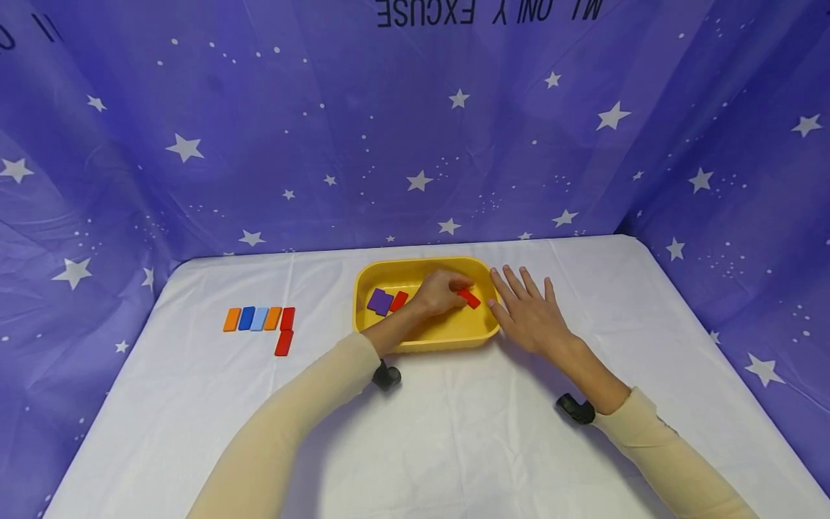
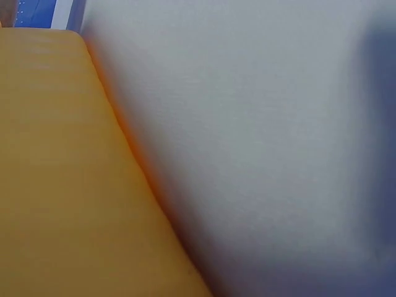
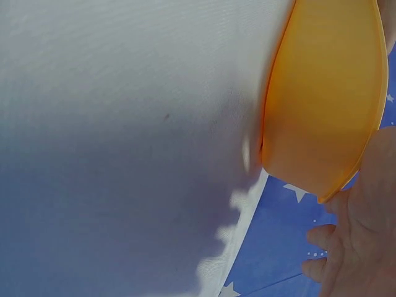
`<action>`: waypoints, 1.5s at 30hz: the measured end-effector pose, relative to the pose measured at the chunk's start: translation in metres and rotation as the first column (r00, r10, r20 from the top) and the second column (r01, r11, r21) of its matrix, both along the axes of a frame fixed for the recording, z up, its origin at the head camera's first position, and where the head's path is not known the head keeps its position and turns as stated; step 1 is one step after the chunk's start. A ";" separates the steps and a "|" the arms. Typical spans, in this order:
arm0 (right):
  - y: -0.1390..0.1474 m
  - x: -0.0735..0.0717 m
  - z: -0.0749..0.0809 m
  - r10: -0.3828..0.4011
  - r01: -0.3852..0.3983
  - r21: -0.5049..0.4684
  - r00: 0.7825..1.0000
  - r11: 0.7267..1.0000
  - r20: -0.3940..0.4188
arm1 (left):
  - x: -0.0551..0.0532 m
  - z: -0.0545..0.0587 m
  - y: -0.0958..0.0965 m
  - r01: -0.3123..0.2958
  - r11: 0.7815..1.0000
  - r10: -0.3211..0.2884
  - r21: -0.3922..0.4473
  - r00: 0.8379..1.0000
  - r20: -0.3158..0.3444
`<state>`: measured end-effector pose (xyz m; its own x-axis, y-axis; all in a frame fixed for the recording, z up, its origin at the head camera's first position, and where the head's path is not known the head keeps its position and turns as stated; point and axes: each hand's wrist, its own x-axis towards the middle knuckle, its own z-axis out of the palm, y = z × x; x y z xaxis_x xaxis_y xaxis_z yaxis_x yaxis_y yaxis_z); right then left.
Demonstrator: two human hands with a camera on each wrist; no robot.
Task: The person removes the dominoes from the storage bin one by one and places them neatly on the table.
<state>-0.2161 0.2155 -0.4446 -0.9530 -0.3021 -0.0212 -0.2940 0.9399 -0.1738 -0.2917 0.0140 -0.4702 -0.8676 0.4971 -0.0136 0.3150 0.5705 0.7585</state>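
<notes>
My left hand (image 1: 439, 294) reaches down into a yellow plastic bin (image 1: 428, 343). Its thumb and forefinger pinch the near end of a small red tile (image 1: 470, 299) at the bin's right side. Purple tiles (image 1: 380, 301) and another red tile (image 1: 398, 301) lie in the left part of the bin. My right hand (image 1: 533, 321) is spread with straight fingers, its fingertips at the bin's right rim. In the right wrist view, that hand (image 3: 365, 229) meets the end of the bin (image 3: 322, 93). The left wrist view shows only the bin's outer wall (image 2: 74, 161), with the left hand's fingers hidden.
Left of the bin on the white tablecloth (image 1: 454, 432) stands a row of orange, dark blue (image 1: 246, 318), light blue (image 1: 259, 318) and red tiles. Another red tile (image 1: 283, 343) sits below the row's right end. A purple star-printed curtain (image 1: 363, 158) encloses the table's back and sides.
</notes>
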 end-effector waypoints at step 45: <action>-0.001 0.001 0.001 -0.011 0.011 0.005 1.000 1.000 -0.002 | 0.034 0.045 -0.065 -0.118 0.973 0.118 0.196 0.993 0.013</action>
